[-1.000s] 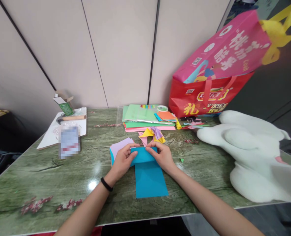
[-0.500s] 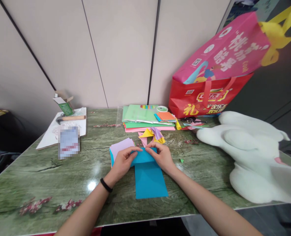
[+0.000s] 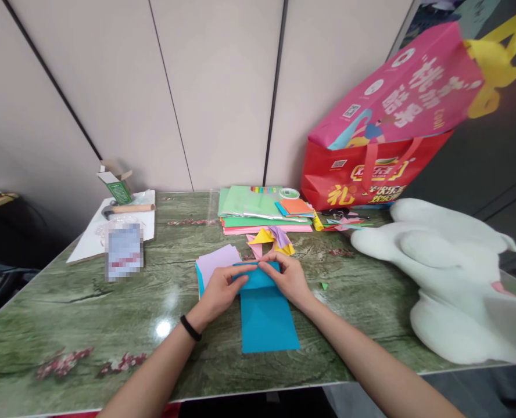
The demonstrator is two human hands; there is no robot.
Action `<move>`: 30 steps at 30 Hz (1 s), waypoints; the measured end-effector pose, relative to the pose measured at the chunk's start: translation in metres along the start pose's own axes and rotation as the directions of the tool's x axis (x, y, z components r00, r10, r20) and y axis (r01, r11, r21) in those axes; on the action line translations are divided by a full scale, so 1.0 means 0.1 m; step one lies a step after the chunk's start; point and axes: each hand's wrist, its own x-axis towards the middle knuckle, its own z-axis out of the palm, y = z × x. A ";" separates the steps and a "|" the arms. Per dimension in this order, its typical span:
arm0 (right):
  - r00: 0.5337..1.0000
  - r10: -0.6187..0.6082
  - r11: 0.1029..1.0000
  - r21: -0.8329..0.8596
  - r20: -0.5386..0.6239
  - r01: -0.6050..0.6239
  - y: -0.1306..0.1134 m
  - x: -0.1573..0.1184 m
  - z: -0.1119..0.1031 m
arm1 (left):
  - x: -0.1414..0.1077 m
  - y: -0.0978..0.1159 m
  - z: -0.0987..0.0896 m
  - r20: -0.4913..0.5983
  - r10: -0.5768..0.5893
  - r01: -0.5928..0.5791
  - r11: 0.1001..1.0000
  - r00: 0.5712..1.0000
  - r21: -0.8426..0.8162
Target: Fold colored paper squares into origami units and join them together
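Note:
A blue paper sheet (image 3: 269,322) lies in front of me, its far part raised and bent between my hands. My left hand (image 3: 224,288) holds the far edge of the sheet with thumb and fingers, a black band on its wrist. On the right side of that edge, my right hand (image 3: 287,275) pinches the paper, its fingertips close to the left ones. Left of the sheet, partly behind my left hand, is a stack of lilac and blue paper (image 3: 217,261). Folded yellow, pink and purple paper pieces (image 3: 279,235) sit just beyond my hands.
Green paper packs (image 3: 249,203) and small orange sheets (image 3: 296,206) lie at the back. Red (image 3: 328,174) and pink (image 3: 397,93) bags stand back right, a white plush toy (image 3: 450,273) at right. A hammer (image 3: 131,208) rests on a white board (image 3: 88,241) at left.
My left fingers have shifted slightly along the far edge, and the raised blue paper is tilted a little differently. The whole view has moved slightly.

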 end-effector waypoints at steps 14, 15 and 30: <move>0.995 -0.008 0.999 -0.039 0.103 0.012 -0.06 -0.02 0.00 | -0.01 -0.03 -0.01 -0.100 0.006 -0.004 1.000 0.995 0.020; 0.995 0.000 0.999 -0.033 0.104 0.004 -0.06 -0.02 0.01 | -0.02 -0.02 -0.01 -0.100 0.012 -0.009 1.000 0.995 0.028; 0.937 0.261 0.909 0.268 0.230 -0.319 -0.14 -0.01 0.00 | -0.04 0.04 -0.02 -0.083 0.074 -0.070 0.996 0.994 0.046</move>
